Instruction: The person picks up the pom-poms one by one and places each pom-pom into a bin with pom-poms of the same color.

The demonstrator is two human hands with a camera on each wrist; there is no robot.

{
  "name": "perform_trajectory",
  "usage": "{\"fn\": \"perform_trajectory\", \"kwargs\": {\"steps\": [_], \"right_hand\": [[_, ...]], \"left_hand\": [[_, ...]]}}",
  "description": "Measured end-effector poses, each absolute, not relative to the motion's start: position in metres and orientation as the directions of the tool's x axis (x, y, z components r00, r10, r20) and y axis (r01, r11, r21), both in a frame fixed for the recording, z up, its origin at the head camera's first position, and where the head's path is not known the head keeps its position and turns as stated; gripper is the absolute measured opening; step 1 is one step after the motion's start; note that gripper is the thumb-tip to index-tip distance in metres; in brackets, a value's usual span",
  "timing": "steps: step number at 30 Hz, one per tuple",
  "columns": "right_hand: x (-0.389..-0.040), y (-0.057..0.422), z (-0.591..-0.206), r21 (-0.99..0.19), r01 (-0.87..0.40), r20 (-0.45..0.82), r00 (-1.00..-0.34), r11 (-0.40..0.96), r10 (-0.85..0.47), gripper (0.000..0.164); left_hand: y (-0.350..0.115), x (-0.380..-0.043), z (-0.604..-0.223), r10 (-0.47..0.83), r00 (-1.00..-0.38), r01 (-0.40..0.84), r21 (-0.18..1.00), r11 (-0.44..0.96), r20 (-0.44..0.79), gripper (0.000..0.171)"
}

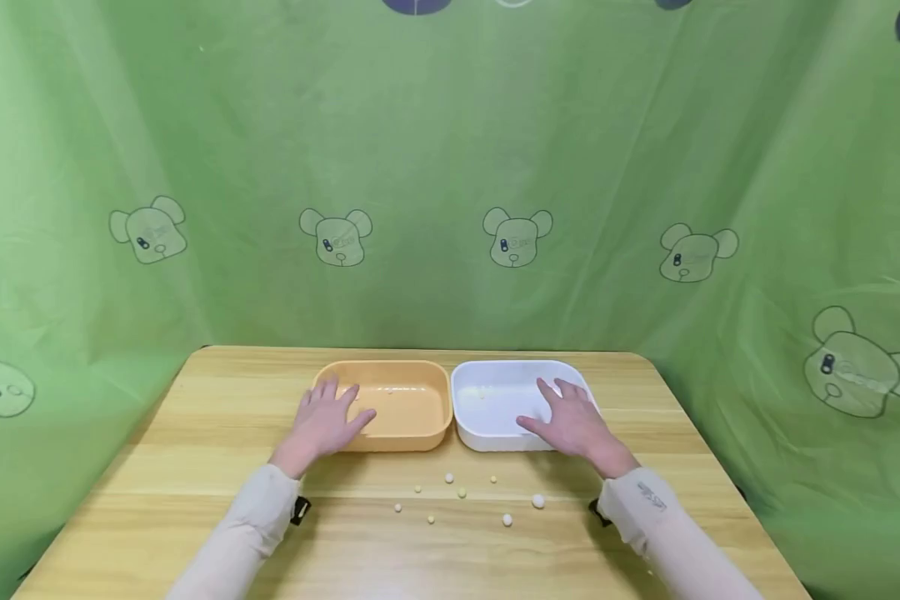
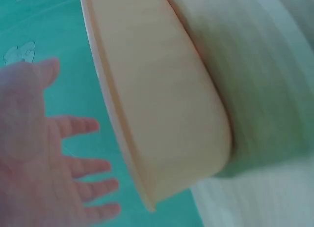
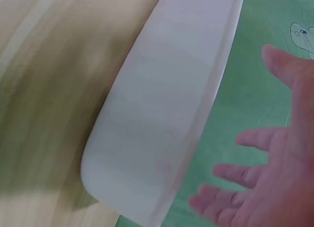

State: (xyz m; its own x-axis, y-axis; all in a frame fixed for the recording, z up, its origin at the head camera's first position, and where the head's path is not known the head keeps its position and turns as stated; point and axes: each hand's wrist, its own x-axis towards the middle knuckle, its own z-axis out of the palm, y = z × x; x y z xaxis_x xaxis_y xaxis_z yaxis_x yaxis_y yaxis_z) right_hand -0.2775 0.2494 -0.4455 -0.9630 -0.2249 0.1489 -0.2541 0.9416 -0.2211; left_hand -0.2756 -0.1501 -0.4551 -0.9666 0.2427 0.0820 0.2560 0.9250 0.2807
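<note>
My left hand (image 1: 324,423) hovers over the left end of an orange plastic basin (image 1: 408,443), fingers spread and holding nothing. Over the right end of a white basin (image 1: 495,442) is my right hand (image 1: 576,423), its fingers also spread with nothing in them. The wrist views show each palm apart from the outer wall of its basin, the orange wall (image 2: 162,99) and the white wall (image 3: 152,99). A few tiny pale bits lie inside both basins. On the table before them lie several small balls, white ones (image 1: 537,501) and yellow ones (image 1: 462,492).
The two basins stand side by side toward the back of the wooden table (image 1: 360,558). A green curtain (image 1: 427,300) printed with bear heads hangs behind the table and along both sides. Dark straps (image 1: 300,510) show at the sleeve cuffs.
</note>
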Motion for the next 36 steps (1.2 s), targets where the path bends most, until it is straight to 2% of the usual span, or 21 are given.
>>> {"fn": "perform_trajectory", "kwargs": {"steps": [8, 12, 21, 28, 32, 36], "right_hand": [[-0.269, 0.257, -0.452, -0.368, -0.347, 0.213, -0.934, 0.862, -0.285, 0.059], [-0.265, 0.260, -0.455, -0.440, -0.381, 0.226, -0.923, 0.813, -0.311, 0.045], [-0.250, 0.272, -0.457, -0.563, -0.411, 0.141, -0.903, 0.717, -0.406, 0.017], [-0.239, 0.281, -0.462, -0.637, -0.453, 0.041, -0.828, 0.624, -0.559, 0.020], [-0.237, 0.284, -0.474, -0.703, -0.409, -0.044, -0.791, 0.582, -0.610, 0.025], [-0.236, 0.283, -0.482, -0.717, -0.390, -0.103, -0.760, 0.578, -0.641, 0.030]], "left_hand": [[-0.168, -0.273, -0.468, 0.417, -0.902, 0.419, 0.452, 0.788, 0.110, 0.053], [-0.176, -0.273, -0.476, 0.466, -0.871, 0.479, 0.483, 0.733, 0.157, 0.040], [-0.186, -0.278, -0.488, 0.521, -0.826, 0.540, 0.569, 0.620, 0.216, 0.011], [-0.186, -0.276, -0.494, 0.498, -0.837, 0.522, 0.600, 0.607, 0.225, 0.003], [-0.186, -0.275, -0.495, 0.492, -0.840, 0.518, 0.605, 0.605, 0.227, 0.004], [-0.187, -0.276, -0.495, 0.497, -0.836, 0.525, 0.607, 0.597, 0.234, 0.004]]}}
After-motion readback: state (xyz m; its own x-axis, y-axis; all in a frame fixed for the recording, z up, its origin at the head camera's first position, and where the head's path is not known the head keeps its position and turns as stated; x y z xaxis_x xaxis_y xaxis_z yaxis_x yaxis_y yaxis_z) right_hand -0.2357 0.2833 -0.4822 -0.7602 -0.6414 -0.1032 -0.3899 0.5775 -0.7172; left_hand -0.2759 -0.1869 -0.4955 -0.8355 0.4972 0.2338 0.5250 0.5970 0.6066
